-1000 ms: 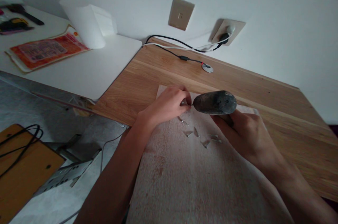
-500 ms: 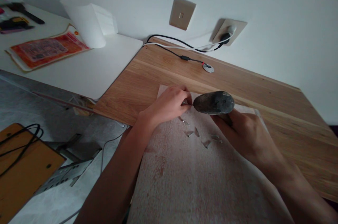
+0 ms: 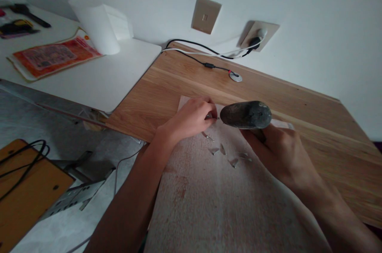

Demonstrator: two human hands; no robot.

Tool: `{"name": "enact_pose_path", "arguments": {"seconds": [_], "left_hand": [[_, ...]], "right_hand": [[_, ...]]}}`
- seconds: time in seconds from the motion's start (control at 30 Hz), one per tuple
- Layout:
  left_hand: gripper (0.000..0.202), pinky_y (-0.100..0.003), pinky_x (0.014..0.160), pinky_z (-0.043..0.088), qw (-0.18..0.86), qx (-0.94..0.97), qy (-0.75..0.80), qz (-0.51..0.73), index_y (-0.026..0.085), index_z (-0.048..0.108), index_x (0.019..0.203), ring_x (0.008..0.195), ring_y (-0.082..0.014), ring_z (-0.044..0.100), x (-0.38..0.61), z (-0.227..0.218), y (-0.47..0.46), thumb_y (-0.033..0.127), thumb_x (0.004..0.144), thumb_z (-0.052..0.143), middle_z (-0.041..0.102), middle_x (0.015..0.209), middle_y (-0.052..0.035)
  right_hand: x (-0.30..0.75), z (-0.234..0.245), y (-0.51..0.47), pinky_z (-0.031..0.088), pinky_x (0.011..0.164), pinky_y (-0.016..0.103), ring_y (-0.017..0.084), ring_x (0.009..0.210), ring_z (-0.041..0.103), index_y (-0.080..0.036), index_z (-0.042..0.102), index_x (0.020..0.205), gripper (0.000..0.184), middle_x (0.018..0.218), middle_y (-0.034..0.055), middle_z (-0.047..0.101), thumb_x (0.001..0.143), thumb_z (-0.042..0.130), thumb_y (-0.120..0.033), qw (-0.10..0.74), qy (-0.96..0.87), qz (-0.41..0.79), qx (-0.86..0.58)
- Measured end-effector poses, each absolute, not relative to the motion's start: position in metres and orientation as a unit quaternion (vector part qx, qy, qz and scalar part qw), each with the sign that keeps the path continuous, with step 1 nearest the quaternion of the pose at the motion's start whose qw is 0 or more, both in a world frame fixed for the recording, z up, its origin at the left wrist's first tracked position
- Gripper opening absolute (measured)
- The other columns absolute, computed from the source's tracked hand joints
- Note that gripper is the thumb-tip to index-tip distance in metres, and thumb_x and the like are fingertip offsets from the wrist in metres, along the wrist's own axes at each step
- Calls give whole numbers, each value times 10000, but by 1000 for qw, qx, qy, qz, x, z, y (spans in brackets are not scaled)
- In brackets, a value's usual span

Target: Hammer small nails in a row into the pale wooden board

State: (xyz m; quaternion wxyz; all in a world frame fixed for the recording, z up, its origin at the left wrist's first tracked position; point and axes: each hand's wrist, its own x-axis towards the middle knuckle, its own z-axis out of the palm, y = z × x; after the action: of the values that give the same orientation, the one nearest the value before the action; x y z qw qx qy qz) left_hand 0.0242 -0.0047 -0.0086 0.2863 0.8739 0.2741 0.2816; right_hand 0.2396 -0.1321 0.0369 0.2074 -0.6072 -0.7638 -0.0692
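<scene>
My left hand point(image 3: 191, 119) is pinched shut on a small nail point(image 3: 210, 117), holding it against a pale whitewashed board point(image 3: 227, 201) that lies on the wooden table point(image 3: 167, 90). My right hand point(image 3: 280, 153) grips the handle of a hammer, and its dark head point(image 3: 246, 114) lies sideways right beside the nail. Several loose nails point(image 3: 227, 153) lie on the board just below both hands.
A black and a white cable point(image 3: 205, 60) run from a wall socket point(image 3: 256, 36) across the table's back. A white table point(image 3: 89, 78) to the left carries an orange packet point(image 3: 50, 56), a white paper cone point(image 3: 95, 26) and tools. Lower left stands an orange-brown board point(image 3: 26, 189) with a cable.
The hammer head has drawn back a little to the right of the nail; my left hand has kept still on it.
</scene>
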Motion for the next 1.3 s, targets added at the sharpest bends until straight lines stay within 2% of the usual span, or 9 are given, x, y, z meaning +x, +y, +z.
{"name": "enact_pose_path", "arguments": {"seconds": [0.2,0.4,0.57,0.77,1.0,1.3], "left_hand": [[126,-394,996,574,277,877,278,278,157,809,976,1078,-247,743,23,-7,-6,78,936,720,784,1061,-97],[131,-392,993,575,277,879,273,277,166,800,970,1080,-243,739,23,-7,-5,77,935,711,777,1073,-94],[137,-382,996,571,281,879,272,272,157,802,992,1094,-241,733,23,-7,-6,76,944,704,777,1085,-99],[116,-380,960,571,283,877,272,276,148,799,965,1029,-230,739,23,-8,-5,74,935,715,773,1054,-97],[105,-397,996,567,268,881,277,276,156,805,988,1083,-249,738,24,-8,-5,100,949,725,777,1072,-102],[124,-396,990,572,266,882,276,274,164,807,985,1079,-248,739,23,-7,-6,88,946,718,782,1067,-96]], "right_hand": [[241,34,-131,255,530,287,144,480,454,-228,529,708,400,588,31,569,1058,520,-420,157,-767,-53,-620],[241,32,-134,246,526,292,158,461,491,-228,575,743,392,576,38,584,1066,495,-436,155,-754,-41,-638],[241,34,-134,263,516,276,155,477,515,-226,549,736,370,596,41,598,1053,520,-414,161,-758,-32,-632],[238,43,-133,258,484,253,121,418,435,-240,398,640,434,497,-2,465,1011,563,-395,196,-753,-50,-627],[240,33,-133,268,515,278,164,514,499,-227,556,751,345,603,44,593,1040,535,-414,169,-755,-34,-633],[241,32,-132,257,513,280,163,510,474,-235,530,747,362,606,45,587,1049,513,-434,160,-760,-36,-629]]}}
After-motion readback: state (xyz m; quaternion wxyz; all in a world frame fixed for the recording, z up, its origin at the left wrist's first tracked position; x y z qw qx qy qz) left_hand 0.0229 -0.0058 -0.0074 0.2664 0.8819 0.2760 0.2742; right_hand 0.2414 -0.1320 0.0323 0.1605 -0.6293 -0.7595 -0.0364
